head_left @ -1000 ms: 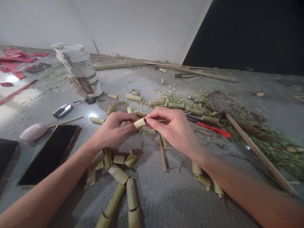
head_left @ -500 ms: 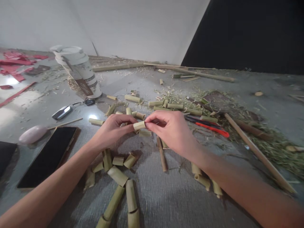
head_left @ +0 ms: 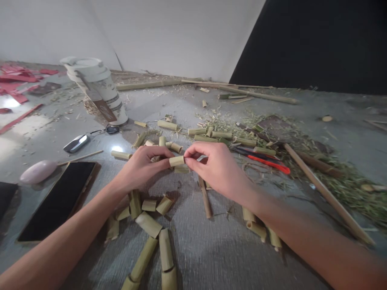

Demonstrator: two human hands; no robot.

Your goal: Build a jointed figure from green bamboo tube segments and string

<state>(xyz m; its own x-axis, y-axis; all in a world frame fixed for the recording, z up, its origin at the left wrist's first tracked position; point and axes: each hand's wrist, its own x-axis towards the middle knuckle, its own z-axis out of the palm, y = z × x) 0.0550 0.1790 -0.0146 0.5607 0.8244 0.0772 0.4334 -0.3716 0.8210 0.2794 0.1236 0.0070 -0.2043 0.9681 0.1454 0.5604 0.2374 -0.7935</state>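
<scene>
Between my two hands is a short, pale green bamboo piece [head_left: 176,161], held nearly level above the table. The fingers and thumb of my left hand [head_left: 148,163] pinch its left end. My right hand [head_left: 213,165] has thumb and forefinger pressed together at its right end; whether they also hold something thin there is hidden. Under and behind the hands lie more cut bamboo segments [head_left: 167,125]. Nearer me, bamboo segments [head_left: 149,224] lie end to end in a branching figure. A thin brown stick [head_left: 205,198] rests below my right hand.
A red-handled tool [head_left: 269,162] lies right of my hands, beside green shavings [head_left: 359,189] and a long stick [head_left: 328,193]. On the left are a phone [head_left: 57,201], a pinkish oval object [head_left: 38,172], a car key [head_left: 76,143] and a lidded cup [head_left: 99,92].
The view has shifted very slightly, so things sit a little further left. Both hands keep their hold on the bamboo piece, which looks marginally more level.
</scene>
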